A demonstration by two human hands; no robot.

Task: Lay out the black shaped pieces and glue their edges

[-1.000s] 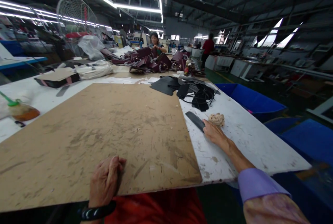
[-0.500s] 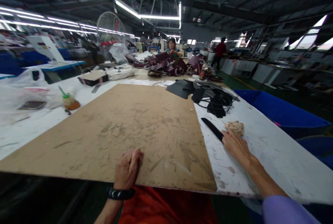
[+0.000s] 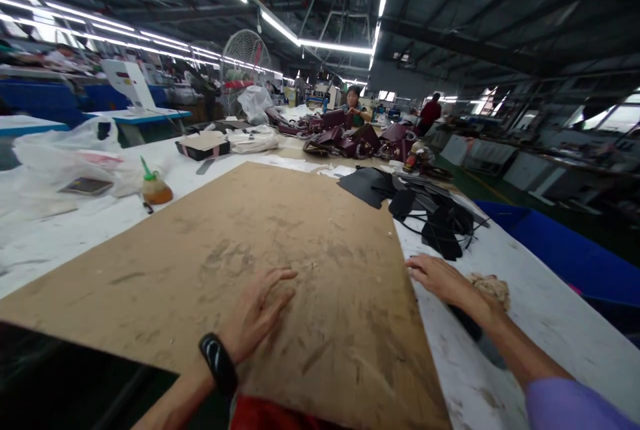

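Note:
My left hand [image 3: 260, 313], with a black band on its wrist, rests over the brown board [image 3: 200, 230], its fingers loosely stretched and apart. Nothing is in it. My right hand [image 3: 440, 277] reaches to the board's right edge with its fingertips, fingers extended and nothing visible in them. Beneath the right wrist a dark strip [image 3: 465, 322] lies on the white tabletop, partly hidden by the forearm. A crumpled beige rag [image 3: 493, 290] sits just beyond that wrist. Black flat pieces [image 3: 440, 227] with thin straps are heaped farther up, beyond the right hand.
A bottle with a green nozzle [image 3: 156, 189] and clear plastic bags [image 3: 65, 157] are on the left. Maroon bags [image 3: 345, 140] are piled at the far end, where a person [image 3: 356, 110] is. Blue bins [image 3: 565, 243] stand along the right side.
My left hand has moved forward from the board's near edge and its fingers have opened. My right hand has left the dark strip and shifted left to the board's edge; the strip lies nearer me.

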